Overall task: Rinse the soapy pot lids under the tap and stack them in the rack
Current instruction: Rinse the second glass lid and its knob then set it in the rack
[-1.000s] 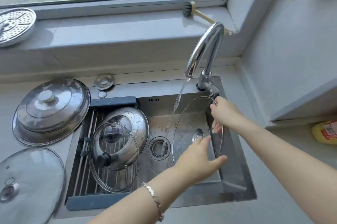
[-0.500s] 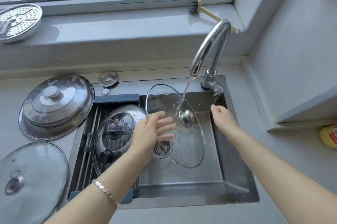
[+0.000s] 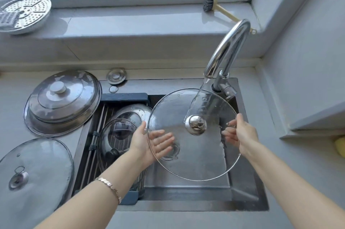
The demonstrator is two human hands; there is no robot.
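Observation:
I hold a clear glass lid (image 3: 205, 156) with a steel knob nearly flat over the sink, knob side up. Water from the chrome tap (image 3: 229, 49) runs onto it just beside the knob. My left hand (image 3: 141, 141) supports the left edge from below, its straight fingers showing through the glass. My right hand (image 3: 246, 135) pinches the right rim, thumb on top and fingers beneath. A dark rack (image 3: 97, 135) in the left part of the sink holds a steel lid (image 3: 134, 113) and a smaller glass lid (image 3: 115, 135) leaning on it.
On the counter left of the sink lie a large steel lid (image 3: 61, 102) and a large glass lid (image 3: 33, 169). A perforated steamer plate (image 3: 24, 12) and a brush (image 3: 220, 9) sit on the window sill. A sink plug (image 3: 116, 75) lies behind the rack.
The lid has swung from tilted on edge to almost flat with its knob up. My right hand has taken hold of the right rim, and my left hand has slid under the left edge.

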